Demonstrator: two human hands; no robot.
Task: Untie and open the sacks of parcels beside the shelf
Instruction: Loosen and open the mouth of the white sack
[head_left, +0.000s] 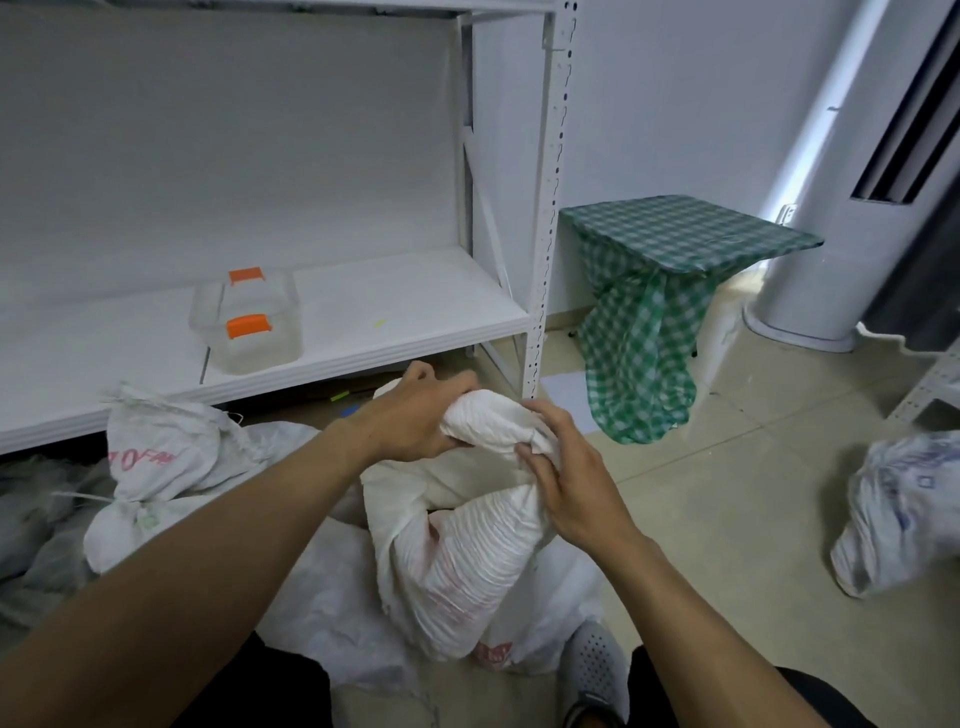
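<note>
A white woven sack (467, 561) with faded red print stands on the floor in front of me, its neck twisted into a bunch at the top. My left hand (415, 415) grips the far side of that bunched neck. My right hand (566, 478) pinches the near right side of it, fingers curled into the fabric. No tie or string shows on the neck under my hands. A second white sack (150, 467), tied shut with string, lies to the left below the shelf. A third tied sack (898, 519) rests on the floor at the far right.
The white metal shelf (415, 312) stands behind the sacks, with a clear plastic box (249, 327) with orange clips on it. A small table under a green checked cloth (670, 249) is to the right, beside a white standing air conditioner (831, 208). My grey shoe (592, 670) is near the sack.
</note>
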